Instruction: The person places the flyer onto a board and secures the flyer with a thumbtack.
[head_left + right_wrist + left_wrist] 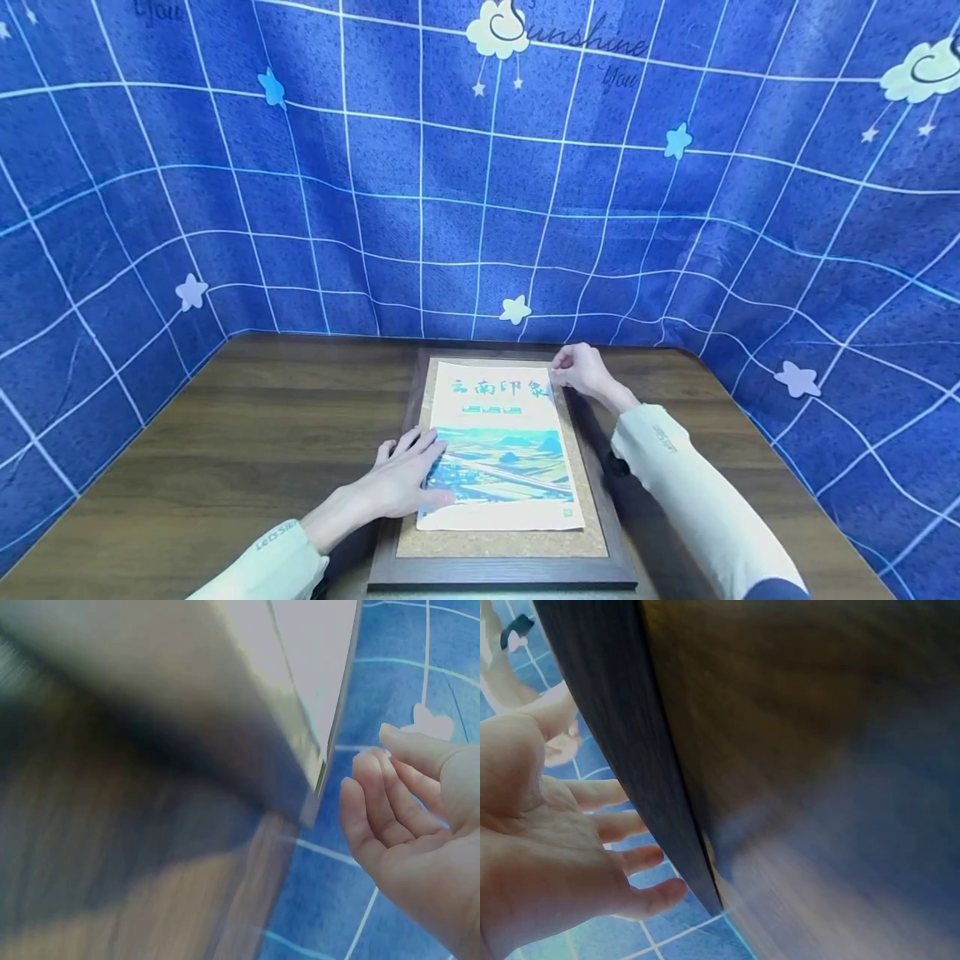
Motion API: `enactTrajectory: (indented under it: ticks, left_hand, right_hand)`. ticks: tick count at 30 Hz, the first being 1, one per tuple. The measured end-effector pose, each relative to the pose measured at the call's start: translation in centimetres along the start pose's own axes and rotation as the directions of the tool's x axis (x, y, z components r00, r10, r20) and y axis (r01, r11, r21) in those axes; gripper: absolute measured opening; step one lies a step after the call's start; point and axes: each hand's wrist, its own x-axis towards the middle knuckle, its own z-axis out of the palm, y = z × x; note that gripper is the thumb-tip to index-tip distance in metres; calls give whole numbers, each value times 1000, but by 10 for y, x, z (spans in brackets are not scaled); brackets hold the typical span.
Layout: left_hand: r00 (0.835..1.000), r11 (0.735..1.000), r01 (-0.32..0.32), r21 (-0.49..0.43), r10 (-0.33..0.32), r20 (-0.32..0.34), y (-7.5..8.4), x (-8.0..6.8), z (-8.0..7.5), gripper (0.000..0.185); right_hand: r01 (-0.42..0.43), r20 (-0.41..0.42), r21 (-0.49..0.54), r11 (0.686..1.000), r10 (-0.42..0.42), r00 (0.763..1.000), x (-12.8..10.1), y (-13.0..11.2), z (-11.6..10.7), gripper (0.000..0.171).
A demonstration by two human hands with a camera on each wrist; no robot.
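Poster (501, 446) lies flat on the cork board (501, 543) of a dark frame (501, 573) on the table (247, 433). Left hand (405, 482) presses its lower-left edge, fingers spread flat. Right hand (583, 372) pinches the upper-right corner. Step: aligning. Next move requires steady pressure while squaring the corner.

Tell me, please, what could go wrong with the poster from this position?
The poster lies loose and slightly skewed on the cork frame, so it might end up crooked. The right hand pinches only its far right corner, which could crease. The left hand rests flat on the near left part and may smudge or drag it.
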Motion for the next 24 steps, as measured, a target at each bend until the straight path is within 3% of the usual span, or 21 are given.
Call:
enactTrajectory:
  ticks: [6,12,18,24]
  left_hand:
    - [1000,1000,-4,2,4,3,-1,-1,0,79]
    - [1000,1000,-30,3,30,3,1,-2,0,78]
    - [1000,1000,-21,-4,21,10,2,-2,-2,78]
    - [1000,1000,-22,9,22,11,1,-4,-4,79]
  right_hand:
    - [-6,-42,-67,998,3,999,24,-16,29,6]
    - [-47,-33,-84,995,45,998,36,-25,56,3]
    - [-110,-9,-102,989,109,994,41,-34,72,4]
    - [-99,2,-98,990,100,995,46,-39,83,3]
